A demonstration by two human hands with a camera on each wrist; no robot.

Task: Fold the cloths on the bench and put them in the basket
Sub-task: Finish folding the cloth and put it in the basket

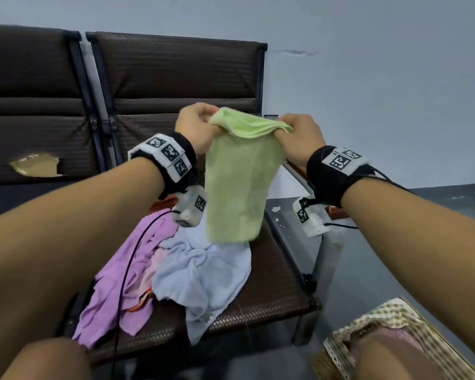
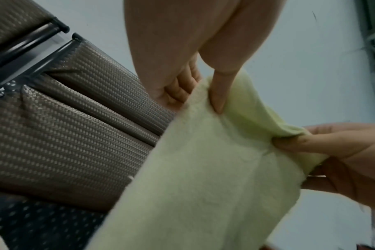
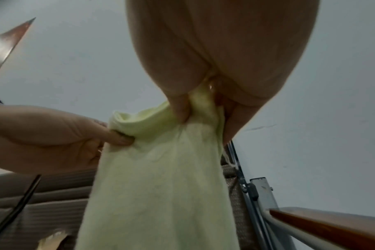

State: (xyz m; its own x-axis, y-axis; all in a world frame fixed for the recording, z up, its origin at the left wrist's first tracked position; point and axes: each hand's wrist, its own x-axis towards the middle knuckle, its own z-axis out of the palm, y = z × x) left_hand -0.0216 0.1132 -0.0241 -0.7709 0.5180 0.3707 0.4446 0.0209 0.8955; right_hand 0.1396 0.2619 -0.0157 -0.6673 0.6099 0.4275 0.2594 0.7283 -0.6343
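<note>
A light green cloth [image 1: 235, 187] hangs in the air above the brown bench seat [image 1: 272, 281]. My left hand [image 1: 196, 124] pinches its upper left corner and my right hand [image 1: 299, 135] pinches its upper right corner, so the top edge bunches between them. The left wrist view shows the green cloth [image 2: 203, 177] with my left thumb pressed into it. In the right wrist view the green cloth [image 3: 161, 186] is gripped between thumb and fingers. A pale blue cloth [image 1: 200, 272] and a pink-purple cloth [image 1: 121, 283] lie crumpled on the seat. The woven basket [image 1: 337, 344] stands at lower right.
The bench backrest [image 1: 176, 75] rises behind the hands, with a second seat [image 1: 33, 105] to the left that has a torn patch. A wooden armrest [image 3: 323, 225] and metal frame lie to the right. A black cable [image 1: 126, 270] crosses the pink-purple cloth. My knees fill the bottom corners.
</note>
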